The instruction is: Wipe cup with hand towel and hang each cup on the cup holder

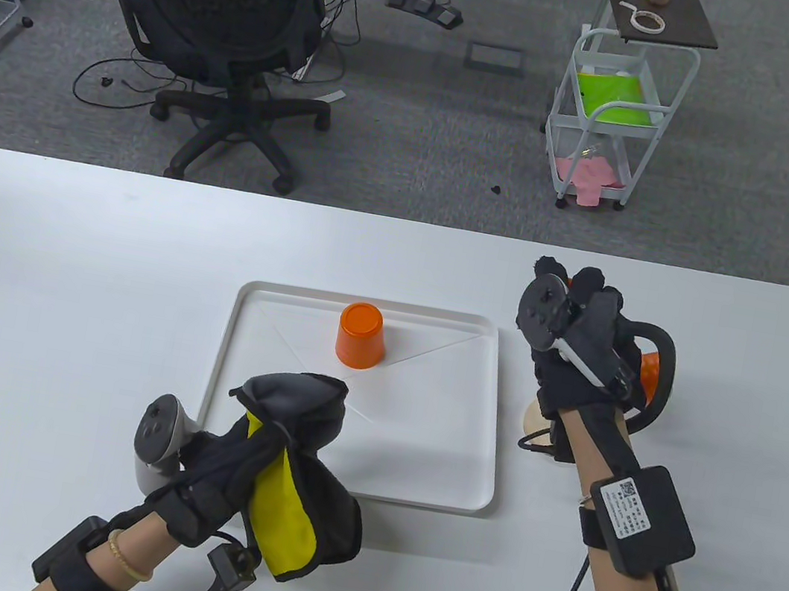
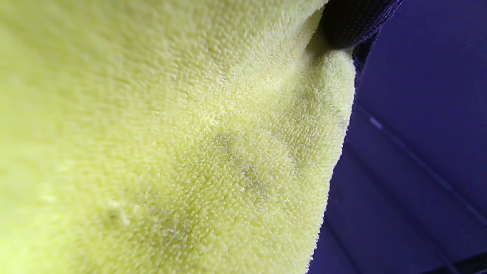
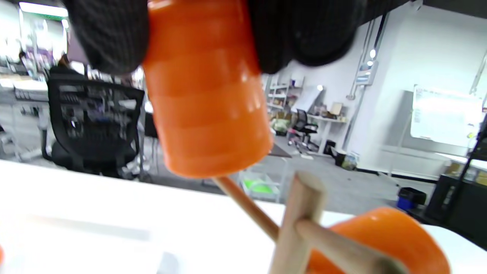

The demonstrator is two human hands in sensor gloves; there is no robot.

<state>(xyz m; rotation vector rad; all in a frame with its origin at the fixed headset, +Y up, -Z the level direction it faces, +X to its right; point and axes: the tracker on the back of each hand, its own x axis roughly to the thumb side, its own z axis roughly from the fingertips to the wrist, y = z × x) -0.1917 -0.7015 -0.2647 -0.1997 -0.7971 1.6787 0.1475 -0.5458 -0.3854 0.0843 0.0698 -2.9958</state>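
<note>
Gripping an orange cup mouth-down, the right hand holds it over a slanted peg of the wooden cup holder; the peg's tip disappears under the cup's rim. The fingers curl around the cup's upper part. A second cup already hangs on a peg on the holder's far side, low in the right wrist view. In the table view the holder is mostly hidden behind the right hand, to the right of the white tray.

The left hand is clenched on the yellow-and-dark towel, bunched above the tray's near-left corner; its yellow pile fills the left wrist view. A third cup stands upside down on the tray near its far edge, well apart from both hands. The tray sits on the white table.
</note>
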